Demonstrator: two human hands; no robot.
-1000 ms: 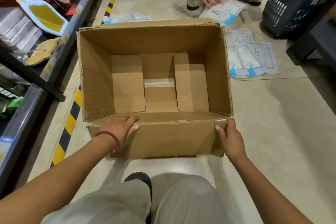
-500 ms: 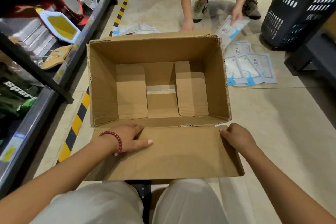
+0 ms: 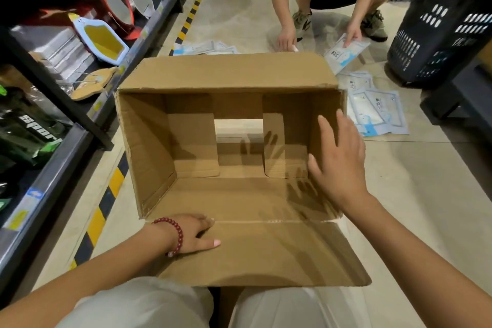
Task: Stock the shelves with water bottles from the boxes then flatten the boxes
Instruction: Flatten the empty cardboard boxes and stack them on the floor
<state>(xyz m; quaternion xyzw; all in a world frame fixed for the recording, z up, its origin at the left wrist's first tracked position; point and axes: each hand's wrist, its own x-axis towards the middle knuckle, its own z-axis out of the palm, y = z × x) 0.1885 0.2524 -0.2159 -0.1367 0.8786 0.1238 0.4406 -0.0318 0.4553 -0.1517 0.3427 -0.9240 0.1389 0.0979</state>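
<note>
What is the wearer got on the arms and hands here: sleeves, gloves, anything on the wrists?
Both forearms are bare, with no sleeves or gloves in view. The left hand has a bracelet of round dark red beads at the wrist, and a pale nail shows on one of its fingers. The right hand wears nothing.

Forearms bare, no sleeves in view. Left wrist: bracelet (image 3: 175, 234) of round dark-red beads, single strand. Right wrist bare. Legs: light, off-white trousers (image 3: 149, 303), plain fabric. Pale polish on nails of left hand (image 3: 193, 234).
</note>
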